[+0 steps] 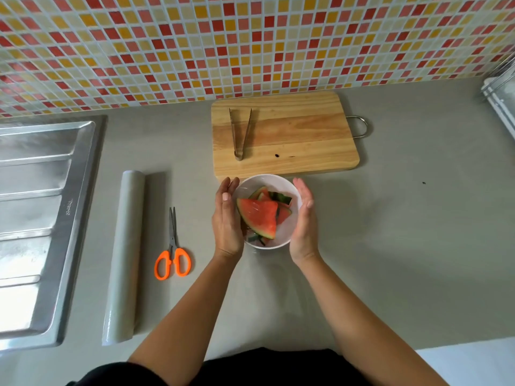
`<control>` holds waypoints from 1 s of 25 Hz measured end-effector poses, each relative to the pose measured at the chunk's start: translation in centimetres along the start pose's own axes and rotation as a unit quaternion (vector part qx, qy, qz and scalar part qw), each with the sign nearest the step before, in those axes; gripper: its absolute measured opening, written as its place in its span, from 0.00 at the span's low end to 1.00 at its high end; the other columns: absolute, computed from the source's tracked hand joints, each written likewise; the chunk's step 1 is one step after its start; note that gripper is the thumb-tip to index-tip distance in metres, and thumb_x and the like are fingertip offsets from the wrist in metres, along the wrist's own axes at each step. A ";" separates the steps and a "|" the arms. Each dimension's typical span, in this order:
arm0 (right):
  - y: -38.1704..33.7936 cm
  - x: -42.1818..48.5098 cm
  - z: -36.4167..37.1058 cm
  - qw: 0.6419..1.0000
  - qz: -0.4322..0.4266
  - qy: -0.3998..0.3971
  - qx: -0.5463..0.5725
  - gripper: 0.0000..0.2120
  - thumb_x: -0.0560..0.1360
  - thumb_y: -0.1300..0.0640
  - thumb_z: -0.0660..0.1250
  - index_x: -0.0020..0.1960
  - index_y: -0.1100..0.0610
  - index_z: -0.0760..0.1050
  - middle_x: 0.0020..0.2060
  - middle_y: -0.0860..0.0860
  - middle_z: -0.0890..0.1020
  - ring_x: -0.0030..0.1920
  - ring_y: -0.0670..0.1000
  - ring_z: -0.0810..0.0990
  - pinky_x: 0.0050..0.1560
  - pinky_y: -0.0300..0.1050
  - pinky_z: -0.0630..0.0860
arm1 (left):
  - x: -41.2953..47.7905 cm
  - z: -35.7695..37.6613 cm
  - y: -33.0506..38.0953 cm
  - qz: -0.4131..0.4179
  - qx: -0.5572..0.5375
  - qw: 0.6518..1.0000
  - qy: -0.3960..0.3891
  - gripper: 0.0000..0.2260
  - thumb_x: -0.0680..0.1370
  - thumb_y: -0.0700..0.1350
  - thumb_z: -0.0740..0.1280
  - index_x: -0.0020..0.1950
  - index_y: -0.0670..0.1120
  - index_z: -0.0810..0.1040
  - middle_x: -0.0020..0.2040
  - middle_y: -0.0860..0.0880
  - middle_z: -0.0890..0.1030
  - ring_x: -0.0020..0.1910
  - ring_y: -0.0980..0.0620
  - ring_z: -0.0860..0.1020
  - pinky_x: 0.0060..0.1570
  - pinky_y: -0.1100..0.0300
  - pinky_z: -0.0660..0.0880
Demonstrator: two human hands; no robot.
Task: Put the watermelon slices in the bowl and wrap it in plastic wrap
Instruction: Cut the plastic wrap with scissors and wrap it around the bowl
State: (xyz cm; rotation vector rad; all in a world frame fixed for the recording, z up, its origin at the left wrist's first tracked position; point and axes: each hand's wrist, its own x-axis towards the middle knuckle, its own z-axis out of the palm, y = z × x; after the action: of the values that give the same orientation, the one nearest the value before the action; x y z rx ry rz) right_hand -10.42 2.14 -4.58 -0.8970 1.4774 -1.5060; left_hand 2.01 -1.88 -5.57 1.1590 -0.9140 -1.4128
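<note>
A white bowl (274,181) stands on the grey counter just in front of the cutting board. Several watermelon slices (260,215) lie in it, red flesh up, under a sheet of clear plastic wrap stretched over the top. My left hand (227,218) is pressed flat against the bowl's left side. My right hand (303,221) is flat along its right side. Both hands have straight fingers, cupping the bowl between them. The roll of plastic wrap (125,254) lies lengthwise on the counter to the left.
Orange-handled scissors (172,246) lie between the roll and the bowl. A wooden cutting board (306,135) with metal tongs (240,133) sits behind the bowl. A steel sink drainer (36,218) fills the left. A rack edge (501,98) shows at far right.
</note>
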 end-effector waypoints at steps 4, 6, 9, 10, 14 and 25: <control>0.1 1.3 -0.3 0.999 0.050 0.008 -0.020 0.47 0.62 0.20 0.44 0.68 0.51 0.65 0.64 0.47 0.72 0.63 0.39 0.70 0.60 0.27 0.64 | -0.4 0.4 -0.1 -0.029 0.025 0.998 0.041 0.22 0.76 0.63 0.53 0.62 0.55 0.74 0.63 0.49 0.78 0.65 0.49 0.73 0.69 0.47 0.66; 0.1 2.0 -0.9 0.994 0.097 -0.008 -0.045 0.47 0.63 0.21 0.41 0.68 0.50 0.67 0.64 0.48 0.73 0.62 0.41 0.71 0.62 0.33 0.66 | 0.0 -0.2 0.5 -0.074 0.065 0.995 0.023 0.24 0.75 0.65 0.50 0.61 0.57 0.75 0.63 0.49 0.78 0.65 0.50 0.73 0.69 0.46 0.66; -0.3 3.1 -2.1 0.990 0.117 -0.038 -0.074 0.47 0.63 0.23 0.40 0.68 0.51 0.67 0.66 0.50 0.72 0.64 0.45 0.70 0.64 0.38 0.65 | 0.9 -1.9 1.2 -0.077 0.156 0.985 -0.016 0.32 0.75 0.67 0.45 0.67 0.51 0.73 0.64 0.51 0.77 0.65 0.53 0.73 0.70 0.50 0.64; -0.5 3.5 -2.4 0.992 0.091 -0.032 -0.083 0.48 0.62 0.21 0.39 0.68 0.50 0.67 0.66 0.48 0.71 0.65 0.44 0.69 0.64 0.33 0.63 | 1.3 -2.4 1.6 -0.051 0.166 0.985 -0.019 0.30 0.76 0.66 0.44 0.67 0.52 0.72 0.63 0.53 0.77 0.65 0.56 0.72 0.70 0.53 0.63; -1.5 4.6 -1.9 0.996 0.006 -0.065 -0.062 0.44 0.65 0.23 0.41 0.64 0.50 0.72 0.62 0.45 0.75 0.65 0.42 0.70 0.65 0.32 0.62 | 2.7 -1.7 3.2 0.002 0.112 0.989 -0.091 0.22 0.80 0.58 0.47 0.59 0.54 0.77 0.61 0.50 0.79 0.63 0.56 0.75 0.67 0.54 0.67; -1.4 5.2 -0.6 0.984 0.062 -0.105 -0.126 0.36 0.62 0.20 0.38 0.49 0.35 0.76 0.54 0.40 0.79 0.57 0.38 0.74 0.56 0.35 0.67 | 3.4 0.0 2.4 -0.048 0.164 0.982 -0.085 0.22 0.79 0.61 0.47 0.56 0.56 0.78 0.56 0.52 0.81 0.59 0.53 0.77 0.58 0.57 0.72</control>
State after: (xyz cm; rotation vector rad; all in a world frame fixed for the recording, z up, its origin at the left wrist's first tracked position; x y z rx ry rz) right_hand -13.23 -2.41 -3.49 -1.0580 1.5577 -1.1139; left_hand 2.63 -5.62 -3.81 1.3537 -1.2618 -1.4937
